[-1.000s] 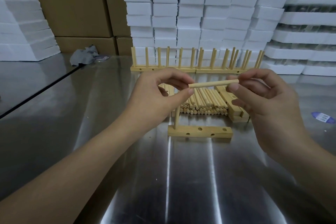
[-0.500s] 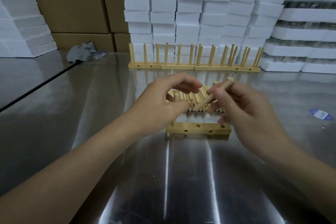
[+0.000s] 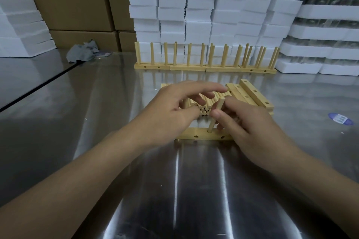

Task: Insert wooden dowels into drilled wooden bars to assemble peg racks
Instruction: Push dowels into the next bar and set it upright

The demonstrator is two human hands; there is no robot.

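A drilled wooden bar (image 3: 202, 134) lies on the steel table (image 3: 194, 180) in front of me. My right hand (image 3: 250, 130) pinches a wooden dowel (image 3: 216, 114) that leans slightly, its lower end in the bar's middle top hole. My left hand (image 3: 171, 112) hovers over the bar's left end with loose, spread fingers. Another dowel (image 3: 186, 103) stands upright behind those fingers; I cannot tell whether they touch it. Behind the hands lie a pile of loose dowels (image 3: 208, 105) and a stack of drilled bars (image 3: 252, 94).
A row of finished peg racks (image 3: 204, 67) stands at the back. Behind it rise white foam blocks (image 3: 204, 6) and cardboard boxes (image 3: 73, 2). A grey cloth (image 3: 83, 52) lies far left, a blue sticker (image 3: 340, 119) at the right.
My right hand turned the dowel from level to nearly upright and lowered it into the bar's middle hole. My left hand let go of that dowel and dropped over the bar's left end.
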